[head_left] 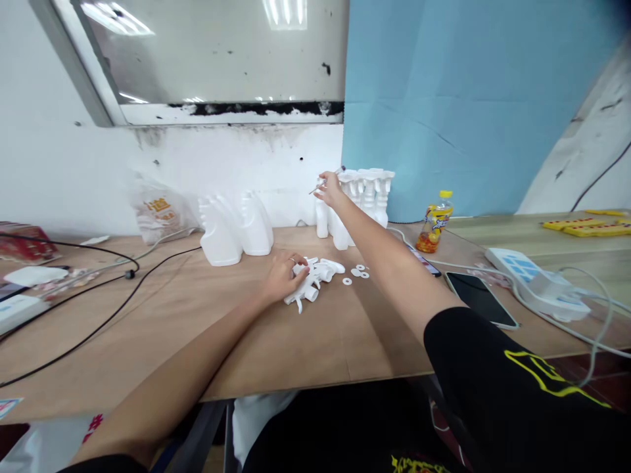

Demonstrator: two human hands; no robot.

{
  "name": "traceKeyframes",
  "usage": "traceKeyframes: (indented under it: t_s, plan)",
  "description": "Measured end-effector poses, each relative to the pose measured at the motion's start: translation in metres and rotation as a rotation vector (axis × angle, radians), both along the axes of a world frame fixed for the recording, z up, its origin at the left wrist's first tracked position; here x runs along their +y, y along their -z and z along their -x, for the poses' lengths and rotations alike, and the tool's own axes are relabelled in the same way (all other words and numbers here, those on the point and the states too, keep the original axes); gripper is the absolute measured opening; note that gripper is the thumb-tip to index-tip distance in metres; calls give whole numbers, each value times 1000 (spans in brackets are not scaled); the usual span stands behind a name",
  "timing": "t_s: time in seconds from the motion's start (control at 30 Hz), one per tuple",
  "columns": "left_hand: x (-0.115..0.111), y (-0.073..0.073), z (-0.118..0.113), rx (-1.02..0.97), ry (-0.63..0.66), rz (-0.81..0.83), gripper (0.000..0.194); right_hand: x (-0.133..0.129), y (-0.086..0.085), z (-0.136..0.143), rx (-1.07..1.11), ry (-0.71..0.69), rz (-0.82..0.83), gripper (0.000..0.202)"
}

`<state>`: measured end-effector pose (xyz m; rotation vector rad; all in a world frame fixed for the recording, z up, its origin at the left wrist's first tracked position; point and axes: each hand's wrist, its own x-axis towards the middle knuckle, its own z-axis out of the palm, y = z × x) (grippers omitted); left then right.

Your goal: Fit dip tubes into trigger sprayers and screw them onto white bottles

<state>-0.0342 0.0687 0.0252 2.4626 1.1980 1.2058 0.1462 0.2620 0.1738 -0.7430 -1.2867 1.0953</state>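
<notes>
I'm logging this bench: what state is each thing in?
Left hand: on the loose spray heads
Right hand: raised, holding a thin tool
Loose spray heads: heaped
White rings: loose
Rear bottles: upright, sprayers fitted
Left bottles: upright, without sprayers
Drink bottle: upright, capped
Front phone: face up, screen dark
Power strip: adapter plugged in

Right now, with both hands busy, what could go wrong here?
The right hand, holding a thin tool, might knock over the nearby sprayer bottles. The right forearm could brush the loose white rings. The pile of spray heads might slide apart under the left hand.
</notes>
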Motion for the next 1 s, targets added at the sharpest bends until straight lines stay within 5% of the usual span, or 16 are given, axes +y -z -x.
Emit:
traceKeyframes:
  t_s: [0.13,0.3,0.43,0.6,0.83,1.0]
  plan:
    - [6,-2,0,-132,-79,-54,40,-30,-13,2,132,-133,61,19]
    - [-2,-18,-9,-404,-213,-107,105,-143,-16,-12,238,-556,-125,24]
    - [-22,-32,-15,-433,-173,-104,76,-209,-13,-38,101,-510,-307,16]
    - [-29,-29,-16,-495,-5,19,68,-194,-4,-62,-114,-69,-331,3]
    - [-26,-20,-18,-410,56,86,69,-185,8,-41,-85,-192,-181,37]
    - [-23,-24,-18,-790,244,468,73,-176,9,-46,38,-223,-208,38]
